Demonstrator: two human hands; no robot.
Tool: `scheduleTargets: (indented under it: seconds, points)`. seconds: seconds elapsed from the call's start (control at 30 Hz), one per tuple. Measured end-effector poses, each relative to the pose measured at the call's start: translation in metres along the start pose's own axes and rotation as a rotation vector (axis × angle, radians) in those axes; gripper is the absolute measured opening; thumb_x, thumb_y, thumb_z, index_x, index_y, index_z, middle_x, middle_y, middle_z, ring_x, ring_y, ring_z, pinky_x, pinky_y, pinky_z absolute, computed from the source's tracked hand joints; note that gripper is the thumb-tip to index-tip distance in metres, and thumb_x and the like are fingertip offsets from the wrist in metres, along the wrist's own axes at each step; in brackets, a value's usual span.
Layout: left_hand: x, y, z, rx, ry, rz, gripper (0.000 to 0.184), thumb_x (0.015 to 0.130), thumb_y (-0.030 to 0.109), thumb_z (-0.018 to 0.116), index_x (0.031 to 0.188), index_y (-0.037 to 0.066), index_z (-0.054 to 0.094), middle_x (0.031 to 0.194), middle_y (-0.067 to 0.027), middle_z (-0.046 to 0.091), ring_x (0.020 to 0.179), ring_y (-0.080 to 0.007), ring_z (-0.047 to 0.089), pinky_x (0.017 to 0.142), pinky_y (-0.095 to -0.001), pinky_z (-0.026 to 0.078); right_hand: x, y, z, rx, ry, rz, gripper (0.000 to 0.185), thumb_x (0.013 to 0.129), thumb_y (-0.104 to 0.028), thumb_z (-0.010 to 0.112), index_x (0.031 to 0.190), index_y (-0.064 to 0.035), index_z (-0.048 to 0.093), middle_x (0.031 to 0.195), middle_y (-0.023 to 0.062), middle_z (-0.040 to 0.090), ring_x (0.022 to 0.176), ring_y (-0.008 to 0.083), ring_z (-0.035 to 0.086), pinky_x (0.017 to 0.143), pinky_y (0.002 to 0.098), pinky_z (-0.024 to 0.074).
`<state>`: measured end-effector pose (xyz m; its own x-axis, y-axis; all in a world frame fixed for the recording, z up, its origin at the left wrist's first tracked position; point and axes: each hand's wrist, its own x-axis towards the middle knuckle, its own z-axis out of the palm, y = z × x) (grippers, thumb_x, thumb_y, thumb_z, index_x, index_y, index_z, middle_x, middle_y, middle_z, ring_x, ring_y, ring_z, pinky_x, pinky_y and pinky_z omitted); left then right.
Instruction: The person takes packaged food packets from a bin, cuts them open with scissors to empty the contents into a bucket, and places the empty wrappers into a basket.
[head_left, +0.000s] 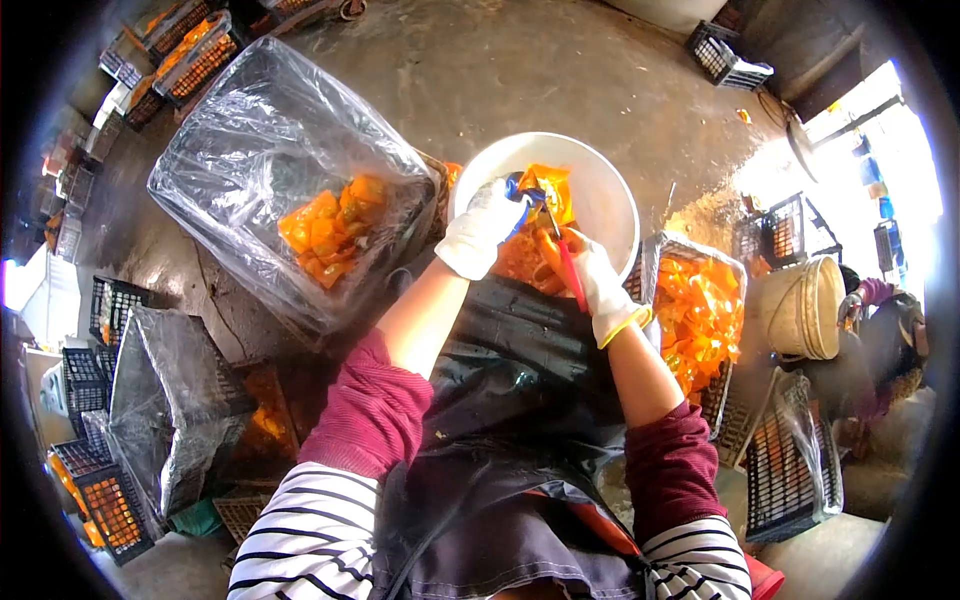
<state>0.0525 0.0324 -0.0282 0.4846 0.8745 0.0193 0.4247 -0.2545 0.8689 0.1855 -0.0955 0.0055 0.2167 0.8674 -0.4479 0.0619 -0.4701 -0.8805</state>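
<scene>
My L hand [485, 222], in a white glove w/ blue fingertips, is pinching an orange pkt [553, 188] by its L edge, over the white bucket [612, 195]. My R hand [597, 278], white glove w/ orange fingers & yellow cuff edge, is closed round a red-handled tool [572, 268]; its dark, narrow end points up at the pkt's lower edge. Can't tell if it's a knife or scissors, nor if the tip's touching the pkt. Orange stuff [512, 256] sits in the bucket below my hands, partly hidden by them.

Bucket's just past the black apron [510, 370] on my lap. To its L, a big crate lined w/ clear plastic [265, 120] has a heap of orange pkts [335, 228] inside, toward the bucket side. To the bucket's R, a crate [716, 400] is piled w/ more orange pkts [700, 310], glossy in the light. Beyond that, a beige pail [790, 315] w/ a handle, plus a black crate [790, 470] w/ plastic draped on it. Far R, a co-worker [890, 335], partly in shadow, is near the pail. More crates [112, 510] off to my far L.
</scene>
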Motion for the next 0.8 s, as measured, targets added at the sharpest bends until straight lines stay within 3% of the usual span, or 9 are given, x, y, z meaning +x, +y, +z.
scheduleTargets:
  seconds: [0.03,0.1,0.23,0.3,0.43,0.47,0.57,0.7,0.8]
  points:
    - [-0.001,-0.001,-0.001,0.061,-0.004,-0.003,0.037,0.087,0.032,0.062,0.108,0.0,0.064,0.098,-0.0175,0.068,0.092,-0.0326,0.064,0.084,-0.0406,0.049,0.003,0.003,-0.001,-0.035,-0.001,-0.004,0.033,0.089,-0.03,0.066,0.111,-0.0051,0.063,0.071,0.0076,0.066,0.056,0.0159,0.064,0.049,0.0271,0.0497]
    - [-0.002,0.0,-0.004,0.095,0.021,0.039,0.034,0.088,0.028,0.059,0.107,0.0,0.065,0.097,-0.0174,0.068,0.093,-0.0312,0.064,0.083,-0.0397,0.05,0.006,0.008,0.0,-0.105,-0.005,-0.009,0.04,0.09,-0.039,0.064,0.113,-0.0067,0.064,0.073,0.0074,0.069,0.061,0.0143,0.065,0.053,0.0261,0.0506]
    - [-0.006,0.011,-0.009,-0.051,0.039,-0.023,0.035,0.082,0.006,0.066,0.116,0.001,0.059,0.098,-0.0099,0.066,0.088,-0.019,0.064,0.073,-0.029,0.055,0.0,-0.003,0.004,-0.003,0.037,-0.013,0.032,0.091,-0.027,0.065,0.113,-0.0039,0.062,0.075,0.0077,0.065,0.055,0.0178,0.064,0.047,0.028,0.05]
    - [-0.004,-0.003,-0.001,-0.391,0.004,-0.057,0.037,0.082,0.006,0.067,0.118,0.002,0.058,0.1,-0.0098,0.066,0.087,-0.0188,0.065,0.071,-0.0287,0.056,-0.002,-0.011,0.003,-0.074,0.025,0.01,0.033,0.091,-0.027,0.065,0.114,-0.0038,0.062,0.077,0.0075,0.066,0.055,0.0178,0.064,0.048,0.0281,0.0508]
    - [-0.005,0.009,-0.006,-1.118,-0.146,-0.243,0.038,0.084,0.01,0.069,0.119,0.003,0.058,0.104,-0.0094,0.065,0.086,-0.0178,0.066,0.069,-0.0291,0.058,0.008,0.005,0.004,0.108,0.057,-0.076,0.033,0.091,-0.029,0.065,0.113,-0.005,0.063,0.076,0.0072,0.067,0.054,0.0169,0.063,0.047,0.0277,0.0496]
    - [-0.007,0.012,-0.009,-1.1,-0.236,-0.269,0.039,0.085,0.015,0.07,0.121,0.004,0.057,0.106,-0.0108,0.064,0.087,-0.02,0.067,0.073,-0.0315,0.059,0.009,0.005,0.002,0.098,0.06,-0.117,0.033,0.091,-0.03,0.065,0.113,-0.0055,0.063,0.076,0.0069,0.067,0.053,0.0167,0.063,0.047,0.0274,0.0491]
    - [-0.008,0.009,-0.007,-1.054,-0.231,-0.261,0.041,0.085,0.018,0.07,0.121,0.003,0.056,0.107,-0.0109,0.064,0.088,-0.0213,0.067,0.073,-0.033,0.06,0.002,-0.007,0.003,0.072,0.044,-0.056,0.034,0.09,-0.032,0.066,0.113,-0.0067,0.063,0.076,0.0061,0.067,0.053,0.0158,0.063,0.046,0.0265,0.0485]
    - [-0.008,0.007,-0.004,-1.165,-0.165,-0.268,0.039,0.088,0.021,0.068,0.12,0.002,0.057,0.108,-0.0103,0.064,0.087,-0.0209,0.066,0.073,-0.0291,0.059,-0.007,-0.025,0.003,0.036,0.023,0.079,0.037,0.088,-0.033,0.068,0.115,-0.0074,0.063,0.08,0.0051,0.067,0.056,0.0145,0.063,0.047,0.0257,0.0488]
    - [-0.005,0.009,-0.002,-1.087,-0.135,-0.254,0.038,0.087,0.019,0.07,0.118,0.003,0.057,0.104,-0.0085,0.065,0.086,-0.0181,0.066,0.071,-0.0262,0.057,-0.004,-0.021,0.001,-0.056,0.061,0.018,0.037,0.089,-0.03,0.068,0.116,-0.0063,0.062,0.082,0.0063,0.067,0.061,0.014,0.064,0.049,0.0251,0.0493]
